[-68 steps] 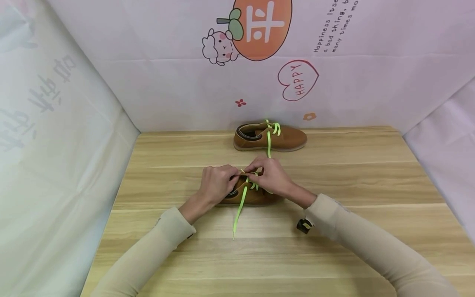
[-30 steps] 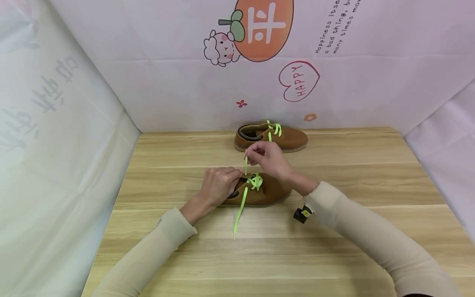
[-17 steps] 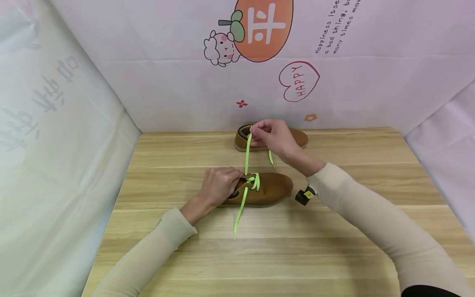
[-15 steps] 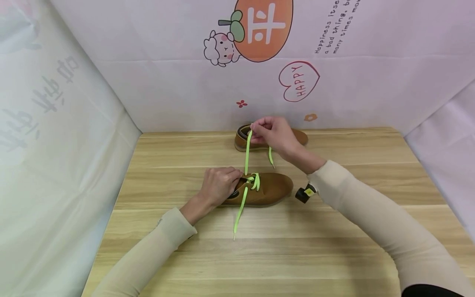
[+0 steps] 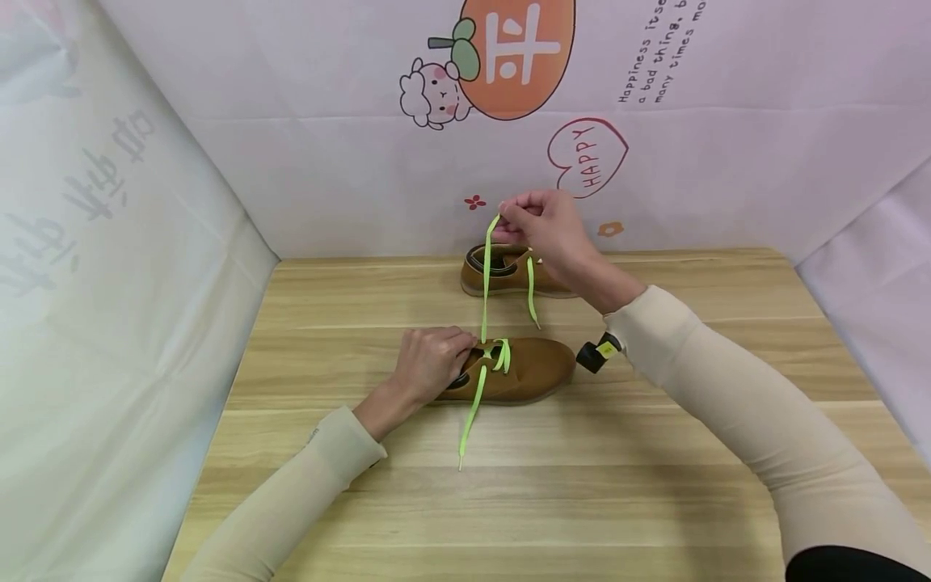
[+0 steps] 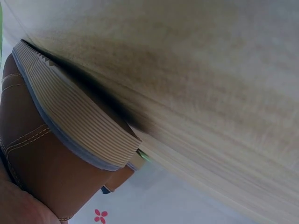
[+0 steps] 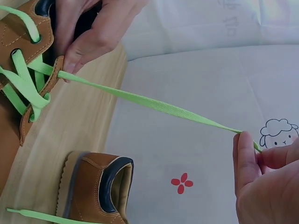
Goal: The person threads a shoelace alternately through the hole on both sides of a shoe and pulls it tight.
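A brown leather shoe [image 5: 538, 373] with neon-green laces lies on the wooden table, toe to the right. My left hand [image 5: 434, 361] pinches the far eyelet flap at its opening, as the right wrist view shows. Between thumb and fingers, my right hand [image 5: 549, 226] holds the far end of the shoelace [image 7: 159, 105], raised and stretched taut from the top eyelet. The near lace end [image 5: 469, 424] hangs over the shoe's side onto the table. In the left wrist view, the ridged sole [image 6: 74, 112] and stitched heel appear, with part of my left hand [image 6: 23, 210].
A matching brown shoe [image 5: 476, 284] stands behind, against the printed white backdrop [image 5: 349, 178]; my right hand and forearm cover part of it. Its loose lace [image 5: 532, 291] trails onto the wooden table [image 5: 349, 517]. A small black camera [image 5: 592, 356] hangs at my right wrist.
My right hand has gone from the eyelets up and away toward the backdrop, drawing the lace out through the top eyelet into a long taut line. The left hand stays at the flap.
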A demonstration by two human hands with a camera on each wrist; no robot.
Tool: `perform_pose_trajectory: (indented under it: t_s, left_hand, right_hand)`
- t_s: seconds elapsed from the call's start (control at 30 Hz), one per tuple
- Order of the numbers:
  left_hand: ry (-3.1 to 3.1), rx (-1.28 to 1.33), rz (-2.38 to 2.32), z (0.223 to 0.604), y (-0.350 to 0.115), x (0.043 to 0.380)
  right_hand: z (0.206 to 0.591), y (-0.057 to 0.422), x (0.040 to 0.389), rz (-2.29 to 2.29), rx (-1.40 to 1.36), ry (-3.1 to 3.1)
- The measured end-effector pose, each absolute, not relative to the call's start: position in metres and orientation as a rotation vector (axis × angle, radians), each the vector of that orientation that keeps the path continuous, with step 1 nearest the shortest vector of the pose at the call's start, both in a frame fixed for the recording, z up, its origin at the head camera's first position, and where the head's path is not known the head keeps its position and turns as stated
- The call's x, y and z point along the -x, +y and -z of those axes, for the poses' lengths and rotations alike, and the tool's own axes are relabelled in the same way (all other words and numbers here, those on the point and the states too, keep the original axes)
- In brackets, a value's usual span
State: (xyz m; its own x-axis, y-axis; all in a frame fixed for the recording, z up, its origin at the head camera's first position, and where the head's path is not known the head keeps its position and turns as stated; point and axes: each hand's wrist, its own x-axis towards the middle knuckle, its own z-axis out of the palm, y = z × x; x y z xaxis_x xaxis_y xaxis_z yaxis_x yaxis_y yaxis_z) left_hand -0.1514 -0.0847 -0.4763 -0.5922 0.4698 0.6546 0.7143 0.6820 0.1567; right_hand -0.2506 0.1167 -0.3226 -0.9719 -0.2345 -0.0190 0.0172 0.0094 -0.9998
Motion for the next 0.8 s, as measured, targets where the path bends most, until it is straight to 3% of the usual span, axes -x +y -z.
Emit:
perform_pose_trajectory:
  t_s: [0.33, 0.8]
  left_hand:
    - [-2.315, 0.888, 0.590, 0.474, -0.083, 0.152]
    - [-2.442, 0.733, 0.689, 0.476, -0.085, 0.150]
  right_hand:
    - [0.325, 0.112, 0.249, 2.075, 0.219, 2.120]
    - [0.372, 0.114, 0.245, 1.653, 0.396, 2.256]
